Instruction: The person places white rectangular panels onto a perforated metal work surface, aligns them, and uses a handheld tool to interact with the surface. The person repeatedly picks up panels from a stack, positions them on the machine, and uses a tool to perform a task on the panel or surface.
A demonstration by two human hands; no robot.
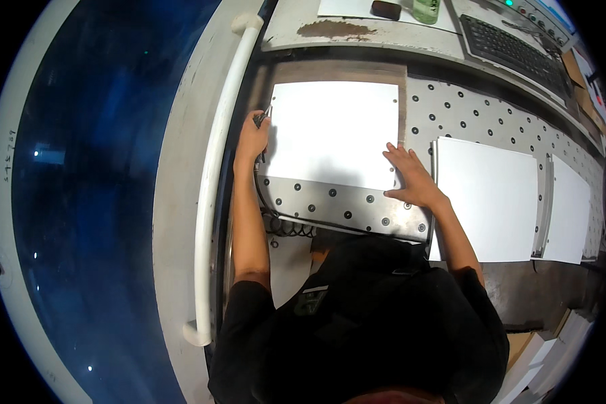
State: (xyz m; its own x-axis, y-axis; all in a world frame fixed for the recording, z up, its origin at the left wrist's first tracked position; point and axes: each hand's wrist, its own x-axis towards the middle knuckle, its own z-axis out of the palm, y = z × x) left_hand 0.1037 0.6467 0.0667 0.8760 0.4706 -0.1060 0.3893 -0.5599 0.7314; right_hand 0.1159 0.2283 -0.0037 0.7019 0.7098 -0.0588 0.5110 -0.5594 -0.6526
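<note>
A white rectangular sheet (333,135) lies on a brownish board (402,101) over the studded metal bed. At its left edge, my left hand (251,143) is closed around a black air gun (258,120), whose thin metal tip points up along that edge. The hand hides most of its body. Below that hand a black hose (261,192) runs down toward a black coil. My right hand (411,178) has its fingers spread, touching the sheet's lower right edge. Small dark holes or studs show near the sheet's corners.
To the right lie a stack of white sheets (488,198) and another white stack (567,209). Beyond the bed are a keyboard (515,50), a green bottle (425,10) and a dark block (386,9). A white handle bar (215,182) runs along my left, beside a dark blue window (101,202).
</note>
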